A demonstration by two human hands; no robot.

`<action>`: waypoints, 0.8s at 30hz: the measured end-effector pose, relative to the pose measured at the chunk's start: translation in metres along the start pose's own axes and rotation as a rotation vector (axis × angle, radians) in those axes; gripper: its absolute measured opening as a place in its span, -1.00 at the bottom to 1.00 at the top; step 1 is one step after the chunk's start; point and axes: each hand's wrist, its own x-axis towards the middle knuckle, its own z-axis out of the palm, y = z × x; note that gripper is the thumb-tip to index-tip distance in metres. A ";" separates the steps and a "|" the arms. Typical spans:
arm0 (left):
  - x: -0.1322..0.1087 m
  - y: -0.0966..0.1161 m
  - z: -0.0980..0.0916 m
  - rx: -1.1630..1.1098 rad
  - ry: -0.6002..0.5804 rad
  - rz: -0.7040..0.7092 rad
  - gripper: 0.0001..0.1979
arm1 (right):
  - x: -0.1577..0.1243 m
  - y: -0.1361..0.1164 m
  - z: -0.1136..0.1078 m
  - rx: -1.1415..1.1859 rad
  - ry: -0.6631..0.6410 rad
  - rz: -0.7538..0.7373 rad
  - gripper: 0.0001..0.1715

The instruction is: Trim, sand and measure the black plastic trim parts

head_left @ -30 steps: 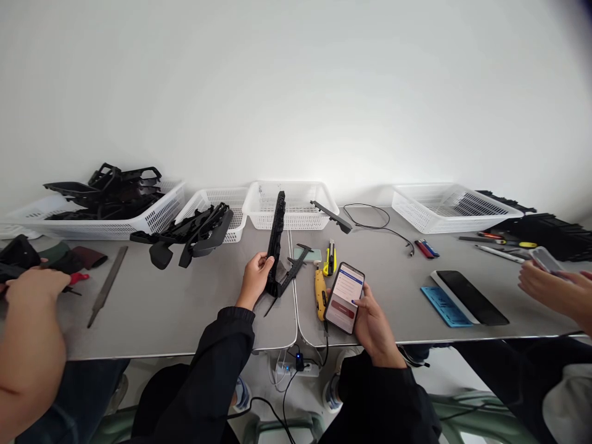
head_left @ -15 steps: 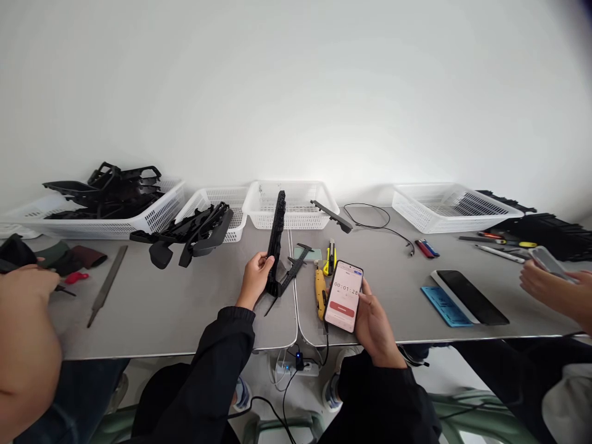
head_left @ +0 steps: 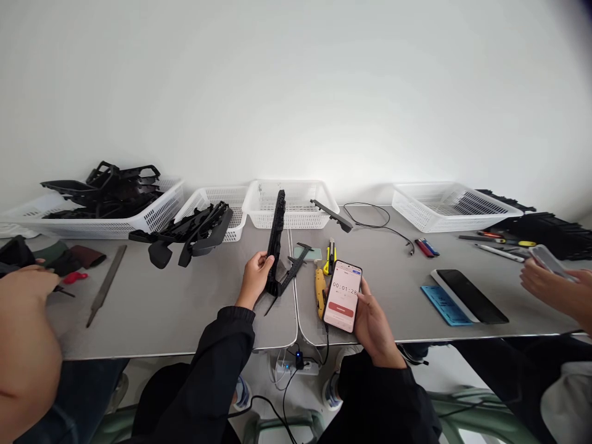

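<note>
My left hand (head_left: pixel 254 279) is closed around a long black plastic trim part (head_left: pixel 277 231), held upright over the table. Partly behind its lower end lies a dark caliper (head_left: pixel 300 259). In my right hand (head_left: pixel 374 324) is a smartphone (head_left: pixel 343 297), its screen up and showing a running-time display near 00:01:28. Just left of the phone lies a yellow corded tool (head_left: pixel 320 290), partly covered by it. A yellow utility knife (head_left: pixel 330 256) rests above the phone, beside a pale green rectangular piece (head_left: pixel 314 253).
White baskets (head_left: pixel 259 220) line the wall; black parts (head_left: pixel 189 231) overhang one. A black strip (head_left: pixel 330 214) leans on the middle basket's rim. A flat file (head_left: pixel 106 285) lies left. At right are a blue piece (head_left: pixel 444 305) and a co-worker's hands (head_left: pixel 550 283); another co-worker's arm (head_left: pixel 28 333) is left.
My hands, the black trim part and the phone stay almost where they were. The view has shifted very slightly.
</note>
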 end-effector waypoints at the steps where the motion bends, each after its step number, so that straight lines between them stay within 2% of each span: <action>1: 0.000 0.000 0.000 0.001 0.000 0.000 -0.66 | 0.000 0.000 0.000 -0.002 -0.003 0.000 -0.11; 12: -0.002 0.002 0.000 0.007 -0.004 0.000 -0.67 | 0.002 0.001 -0.005 -0.010 -0.013 -0.005 -0.07; 24: -0.001 0.001 0.000 0.005 0.000 -0.005 -0.64 | -0.003 -0.003 0.006 -0.015 0.014 0.026 -0.07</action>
